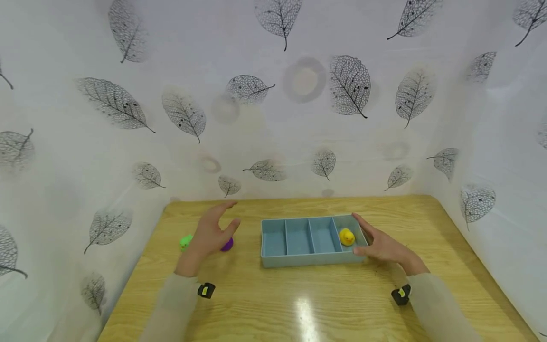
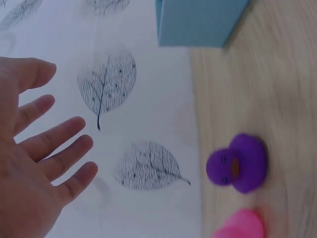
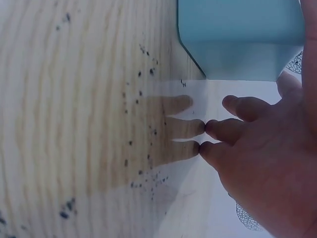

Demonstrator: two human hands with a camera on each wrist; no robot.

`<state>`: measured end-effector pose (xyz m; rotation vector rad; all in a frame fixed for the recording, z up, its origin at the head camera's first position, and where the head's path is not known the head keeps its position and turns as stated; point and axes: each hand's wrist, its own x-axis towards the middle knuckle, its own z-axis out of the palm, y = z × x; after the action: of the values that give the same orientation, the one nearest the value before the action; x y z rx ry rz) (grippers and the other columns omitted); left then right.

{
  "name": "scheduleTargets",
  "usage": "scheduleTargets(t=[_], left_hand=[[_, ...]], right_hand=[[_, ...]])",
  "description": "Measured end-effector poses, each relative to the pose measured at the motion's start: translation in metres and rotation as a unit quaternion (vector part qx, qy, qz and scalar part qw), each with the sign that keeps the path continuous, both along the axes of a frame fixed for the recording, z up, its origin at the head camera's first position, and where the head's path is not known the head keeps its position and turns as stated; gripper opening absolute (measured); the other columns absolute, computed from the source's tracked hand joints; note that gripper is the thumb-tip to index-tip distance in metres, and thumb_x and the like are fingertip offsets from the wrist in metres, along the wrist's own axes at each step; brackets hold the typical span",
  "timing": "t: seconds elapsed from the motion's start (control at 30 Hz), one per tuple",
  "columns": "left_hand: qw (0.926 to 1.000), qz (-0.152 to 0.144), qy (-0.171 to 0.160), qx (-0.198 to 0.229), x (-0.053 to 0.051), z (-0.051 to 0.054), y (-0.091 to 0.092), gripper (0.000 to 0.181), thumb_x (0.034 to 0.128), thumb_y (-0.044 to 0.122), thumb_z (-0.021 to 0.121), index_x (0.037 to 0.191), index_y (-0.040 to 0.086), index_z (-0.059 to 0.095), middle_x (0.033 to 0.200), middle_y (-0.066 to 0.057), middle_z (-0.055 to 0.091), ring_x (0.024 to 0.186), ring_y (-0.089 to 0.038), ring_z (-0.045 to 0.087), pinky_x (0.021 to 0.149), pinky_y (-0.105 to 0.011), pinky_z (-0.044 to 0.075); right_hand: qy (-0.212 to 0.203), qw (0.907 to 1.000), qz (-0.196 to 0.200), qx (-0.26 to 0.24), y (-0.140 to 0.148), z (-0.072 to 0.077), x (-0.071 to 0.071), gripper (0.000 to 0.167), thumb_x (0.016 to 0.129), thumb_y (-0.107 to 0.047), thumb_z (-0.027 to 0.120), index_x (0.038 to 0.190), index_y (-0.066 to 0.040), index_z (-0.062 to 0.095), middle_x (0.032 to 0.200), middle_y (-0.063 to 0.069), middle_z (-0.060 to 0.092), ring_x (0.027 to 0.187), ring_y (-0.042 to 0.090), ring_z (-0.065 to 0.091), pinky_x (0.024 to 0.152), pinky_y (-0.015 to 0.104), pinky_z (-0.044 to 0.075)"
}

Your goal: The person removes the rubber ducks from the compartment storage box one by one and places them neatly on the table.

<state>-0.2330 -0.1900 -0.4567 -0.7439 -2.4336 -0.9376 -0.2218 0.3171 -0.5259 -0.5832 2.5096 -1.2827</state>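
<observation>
Since the box (image 1: 320,238) might slide, right grip (image 1: 379,245) holds its end — left grip (image 1: 211,232) is wide, near the purple duck (image 2: 243,163).

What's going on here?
A person's right hand grips the right end of a blue tray; a yellow duck sits in the rightmost of its four compartments. The left hand holds nothing, fingers apart, above the table by a purple duck and a green toy. A pink thing shows partly beside the purple duck.
</observation>
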Motion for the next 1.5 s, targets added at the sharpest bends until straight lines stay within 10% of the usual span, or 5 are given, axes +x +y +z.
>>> scheduleTargets(t=[0.9, 1.5], left_hand=[[0.9749, -0.178, -0.133, -0.02, -0.013, -0.004, 0.132, 0.045, 0.104, 0.021, 0.066, 0.146, 0.004, 0.06, 0.141, -0.015, 0.069, 0.12, -0.041, 0.069, 0.103, -0.055, 0.057], [0.9655, -0.164, -0.175, -0.103, -0.014, -0.009, 0.182, 0.047, 0.1047, 0.028, 0.065, 0.15, 0.015, 0.059, 0.147, -0.004, 0.066, 0.113, -0.027, 0.072, 0.089, -0.032, 0.06]], right_hand=[[-0.016, 0.9961, -0.023, 0.084, -0.008, 0.013, -0.001, 0.11, 0.095, -0.042, 0.079, 0.171, -0.032, 0.0, 0.175, 0.027, 0.006, 0.154, 0.062, 0.017, 0.112, 0.082, 0.031], [-0.039, 0.9948, -0.037, 0.086, -0.006, 0.013, 0.004, 0.11, 0.095, -0.043, 0.078, 0.17, -0.036, -0.002, 0.175, 0.026, 0.007, 0.154, 0.062, 0.018, 0.112, 0.082, 0.03]])
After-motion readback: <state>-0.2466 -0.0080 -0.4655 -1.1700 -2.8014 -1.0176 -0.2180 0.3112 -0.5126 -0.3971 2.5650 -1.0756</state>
